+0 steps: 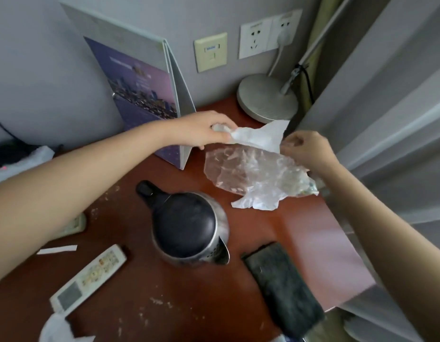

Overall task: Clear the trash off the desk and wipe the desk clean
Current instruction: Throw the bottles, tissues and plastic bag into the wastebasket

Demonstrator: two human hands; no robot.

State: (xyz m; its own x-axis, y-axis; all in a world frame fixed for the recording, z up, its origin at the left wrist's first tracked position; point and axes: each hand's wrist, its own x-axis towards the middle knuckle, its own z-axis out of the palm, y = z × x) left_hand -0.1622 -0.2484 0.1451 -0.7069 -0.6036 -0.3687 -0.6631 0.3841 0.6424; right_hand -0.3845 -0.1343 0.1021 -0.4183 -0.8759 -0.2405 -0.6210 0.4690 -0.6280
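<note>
Gathering the trash is best done with the crumpled white paper, pinched by the left hand, fed into the clear plastic bag gripped at its rim by the right hand above the desk, its mouth being kept wide.

One head-worn wide-angle view looks steeply down, close over the desk toward the wall corner.
</note>
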